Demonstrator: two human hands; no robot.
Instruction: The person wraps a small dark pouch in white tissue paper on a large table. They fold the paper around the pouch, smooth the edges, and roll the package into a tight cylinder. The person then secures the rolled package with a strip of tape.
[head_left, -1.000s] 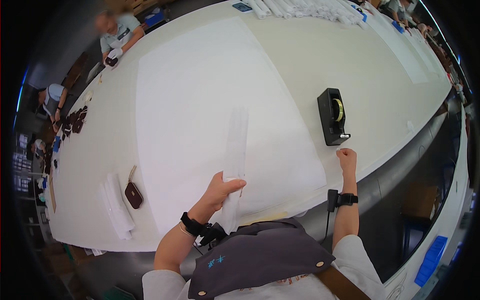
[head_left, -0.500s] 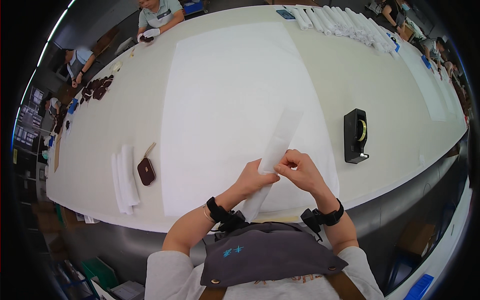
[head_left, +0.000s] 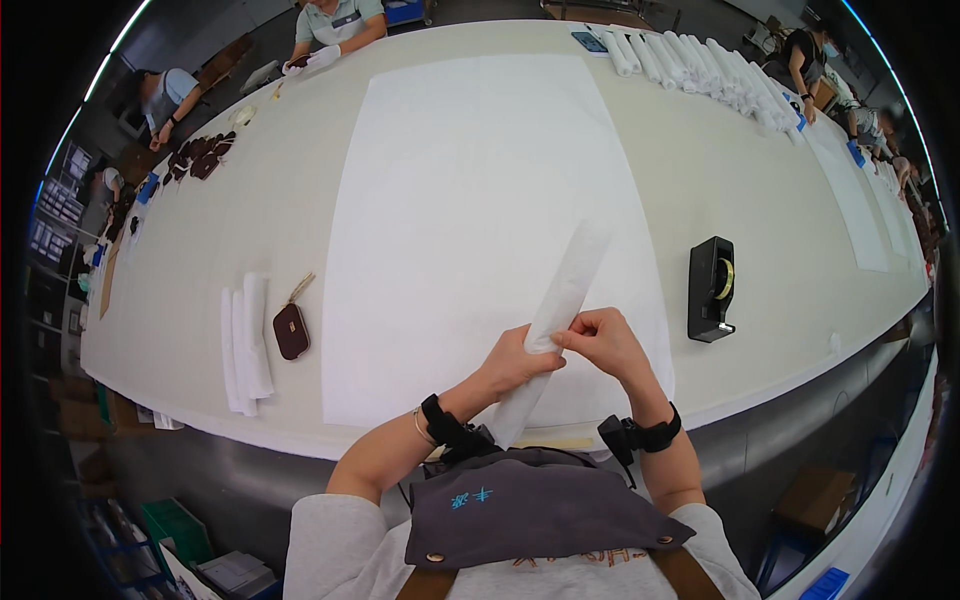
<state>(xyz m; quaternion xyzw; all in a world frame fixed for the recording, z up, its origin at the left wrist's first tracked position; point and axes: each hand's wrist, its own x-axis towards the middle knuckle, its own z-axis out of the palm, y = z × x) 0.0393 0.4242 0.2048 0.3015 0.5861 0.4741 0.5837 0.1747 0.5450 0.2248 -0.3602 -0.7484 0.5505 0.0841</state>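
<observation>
A roll of thin white paper (head_left: pixel 566 285) slants up and to the right above the flat white sheets. My left hand (head_left: pixel 520 362) is wrapped round its middle, thumb across the front. The fingertips of my right hand (head_left: pixel 600 345) pinch at the roll's right side, close to my left thumb; whether they hold its edge or a bit of tape is too small to tell. Beneath both hands the large white paper sheet (head_left: pixel 470 180) lies flat. To the right stands a black tape dispenser (head_left: pixel 711 290) with a yellowish tape roll.
At left lie several white rolls (head_left: pixel 257 335) beside a dark brown zip pouch (head_left: pixel 291 332) with a strap. More white rolls (head_left: pixel 690 70) and a phone (head_left: pixel 589 41) are at the far right. Dark pouches (head_left: pixel 200 155) lie far left. Other people work round the table (head_left: pixel 780 300).
The view has shifted slightly. Both hands stay at the roll's middle, and my right fingertips still press against its side. A co-worker at the far left leans further over.
</observation>
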